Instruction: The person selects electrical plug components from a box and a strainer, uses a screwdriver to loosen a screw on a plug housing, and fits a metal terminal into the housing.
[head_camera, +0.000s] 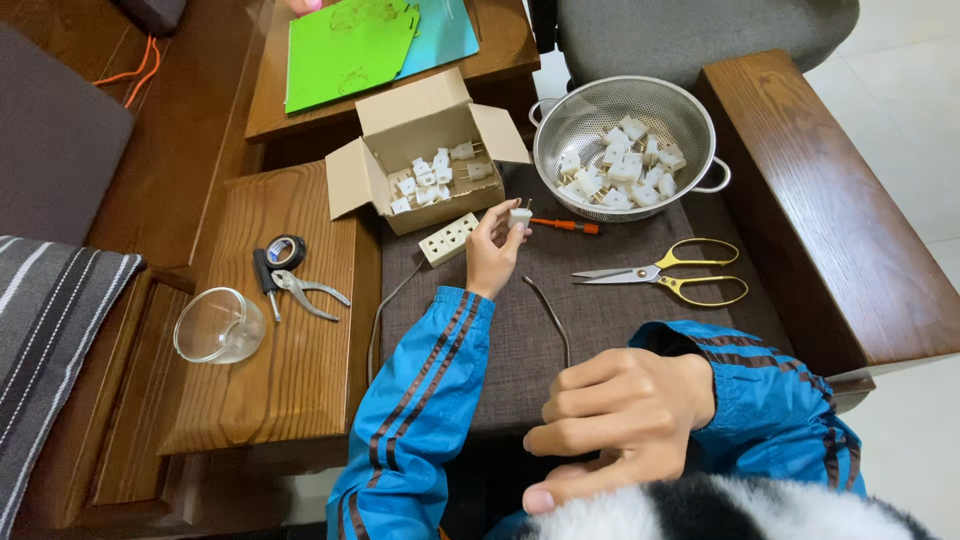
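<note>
Left hand (492, 255) reached forward; its fingers (497, 222) are clamped on one small white plug (520, 216), prongs up, held just above the grey cushion top between the cardboard box (420, 160) and the metal colander (628, 145). Right hand (620, 420) is near the body, fingers curled together loosely; cannot tell whether they pinch the thin grey cable (550, 310) that runs up from it.

Step in hand, as I judge: one plug picked out and being handled, wire ready beside it. The next move would call for a steady grip and a tool, with the orange-handled screwdriver (565, 226) just beside the plug.

Count: one white socket strip (448, 240), one pair of gold-handled scissors (665, 272), one pair of pliers (305, 292), one tape roll (286, 251), one glass jar (218, 325). Plugs in box about a dozen; colander about fifteen, heaped, not exact.
</note>
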